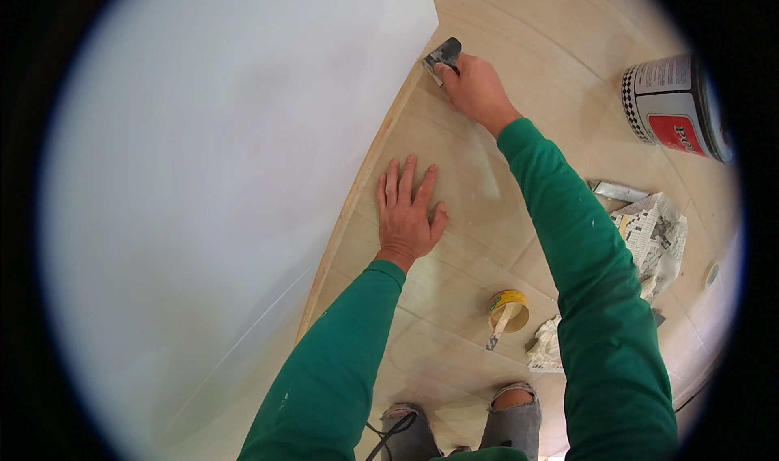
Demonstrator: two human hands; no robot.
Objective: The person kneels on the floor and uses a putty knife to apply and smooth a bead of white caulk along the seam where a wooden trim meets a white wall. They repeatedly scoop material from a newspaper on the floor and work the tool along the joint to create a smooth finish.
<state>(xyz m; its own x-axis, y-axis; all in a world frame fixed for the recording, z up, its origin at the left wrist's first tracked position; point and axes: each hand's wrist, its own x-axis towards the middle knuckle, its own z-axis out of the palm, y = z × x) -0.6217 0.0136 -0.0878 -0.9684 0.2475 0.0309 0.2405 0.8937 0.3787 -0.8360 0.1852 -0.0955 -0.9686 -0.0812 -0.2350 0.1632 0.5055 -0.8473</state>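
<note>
My right hand (475, 88) is closed round a putty knife (442, 59) with a dark, smeared look, held against the tan edge strip (369, 157) of a large white panel (235, 152), near the panel's far corner. Closer to me, my left hand (408, 213) lies palm down on the beige tiled floor (479, 217) beside that strip, fingers stretched out and nothing in it. The right fingers partly hide the knife's grip.
A small yellow tub (519, 319) with a coated spatula (501, 323) across it stands near my knees. Beside my right arm lie crumpled newspaper (661, 234) and a metal blade (618, 191). A large paint can (673, 108) is at far right, a tape roll (712, 274) below.
</note>
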